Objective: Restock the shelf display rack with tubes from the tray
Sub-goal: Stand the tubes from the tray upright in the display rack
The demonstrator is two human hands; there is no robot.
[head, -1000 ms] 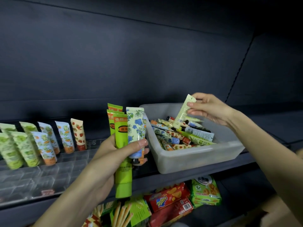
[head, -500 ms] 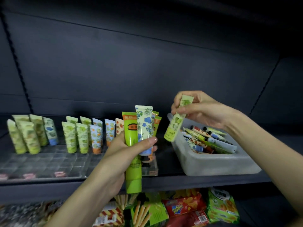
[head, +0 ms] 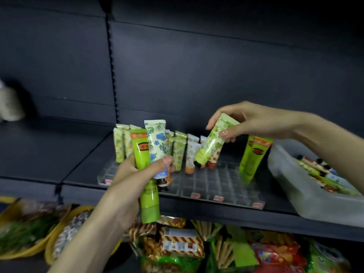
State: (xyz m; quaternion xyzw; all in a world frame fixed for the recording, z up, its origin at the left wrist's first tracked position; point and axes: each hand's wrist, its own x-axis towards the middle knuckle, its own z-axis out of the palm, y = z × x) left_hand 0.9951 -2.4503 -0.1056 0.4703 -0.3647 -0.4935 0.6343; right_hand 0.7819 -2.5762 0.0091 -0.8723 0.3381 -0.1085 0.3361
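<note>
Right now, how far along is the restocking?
Done: several tubes stand at the back of the display rack. In hand: right hand holds a leaf-print tube over the rack; left hand grips a bundle of others. Left: many front slots empty, tray holds plenty.

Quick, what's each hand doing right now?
Left hand: holding a bunch of tubes.
Right hand: pinching one green leafy tube, tilted over the rack.

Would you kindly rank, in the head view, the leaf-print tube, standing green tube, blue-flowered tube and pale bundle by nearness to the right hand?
1. Leaf-print tube: in the grip of the right hand.
2. Standing green tube: on the rack, below that hand.
3. Blue-flowered tube: in the left hand.
4. Pale bundle: far-left shelf.
</note>
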